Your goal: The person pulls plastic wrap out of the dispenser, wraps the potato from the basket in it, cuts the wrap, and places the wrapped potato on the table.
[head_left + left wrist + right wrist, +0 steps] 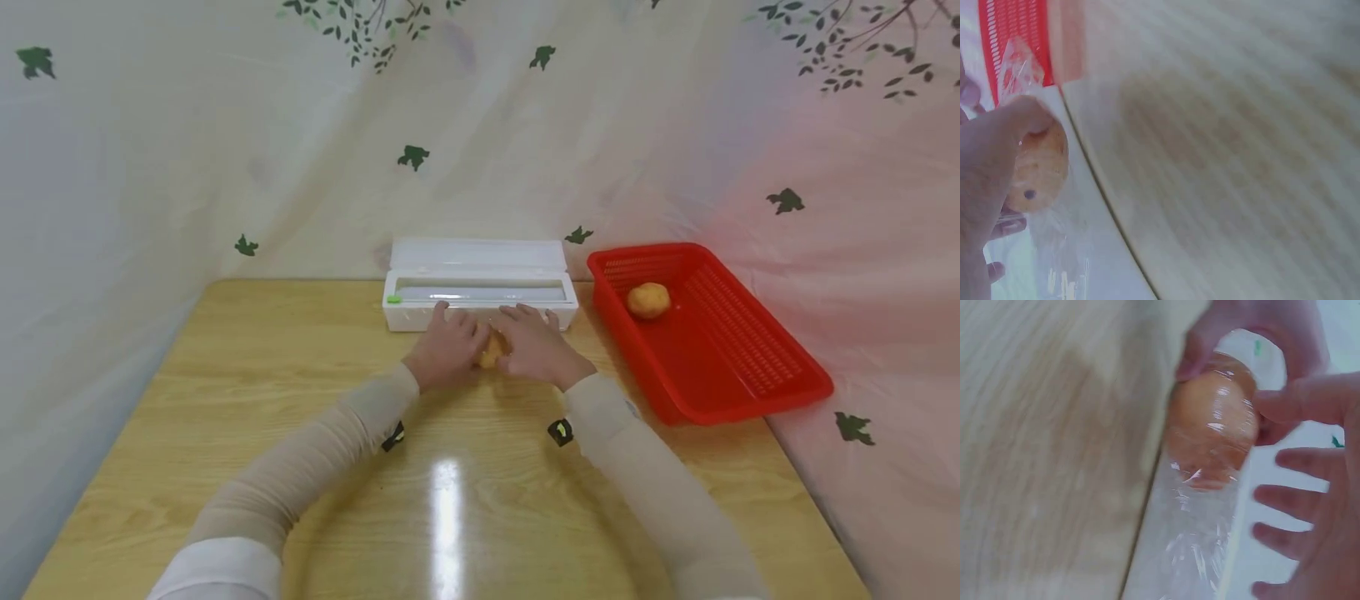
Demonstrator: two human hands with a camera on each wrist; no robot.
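A potato (491, 350) is held just in front of a white cling film box (480, 317), with clear cling film (1197, 550) stretched over it. My left hand (447, 346) grips the potato; in the left wrist view its thumb presses on the potato's upper end and fingers show beneath. My right hand (536, 346) is on the other side. Its fingers are spread in the right wrist view, and the thumb touches the film-covered potato. The film hangs from the potato across the front of the box. Hands hide part of the potato in the head view.
The box's lid (480, 253) stands raised, with a roll (480, 294) inside and a green slider (393, 299) at its left end. To the right, a red plastic basket (720, 375) holds another potato (648, 301). A patterned cloth (322, 183) hangs behind the wooden table (247, 358).
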